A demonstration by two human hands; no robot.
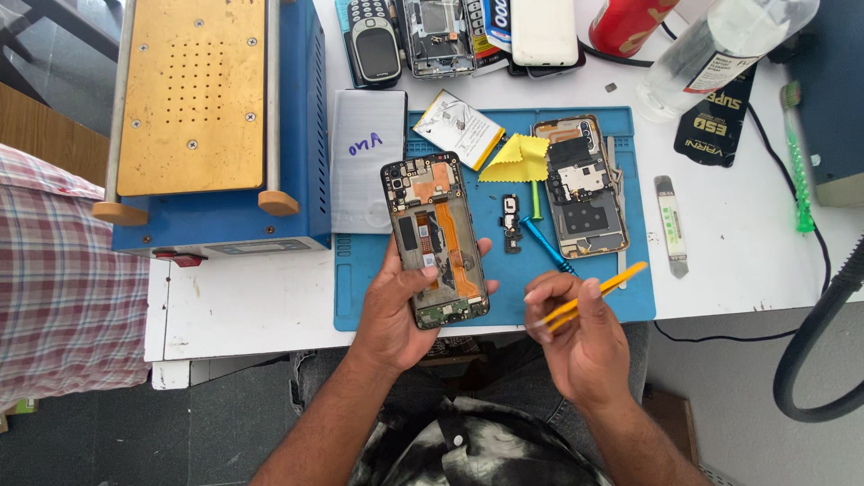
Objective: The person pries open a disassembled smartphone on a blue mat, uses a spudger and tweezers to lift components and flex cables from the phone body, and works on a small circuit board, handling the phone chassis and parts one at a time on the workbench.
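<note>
The left hand [396,310] held an opened smartphone [436,239], back cover off, its circuit boards and an orange flex cable exposed; the fingers were wrapped around the phone's lower half from beneath, thumb on the left edge and fingertips showing at the right edge, so the grip was closed firmly on it. The phone was lifted and tilted above the near left part of the blue work mat [360,279]. The right hand [576,337] pinched a pair of yellow tweezers [594,292] between thumb and fingers, the tips pointing up and to the right, clear of the phone (the two hands were near each other but not touching).

On the mat lay a second opened phone [580,184], a yellow cleaning cloth [517,157] just beside it, a small black component [511,222] and a blue screwdriver [544,243] between the two phones. A phone battery [459,126] rested at the mat's far edge, with a grey pouch [367,157] to its left. A blue screen-separator machine with a brass-coloured plate [193,90] stood on the left of the white table [243,306]. A clear plastic bottle [720,45] lay at the far right, and a metal pry tool [670,225] lay off the mat.
</note>
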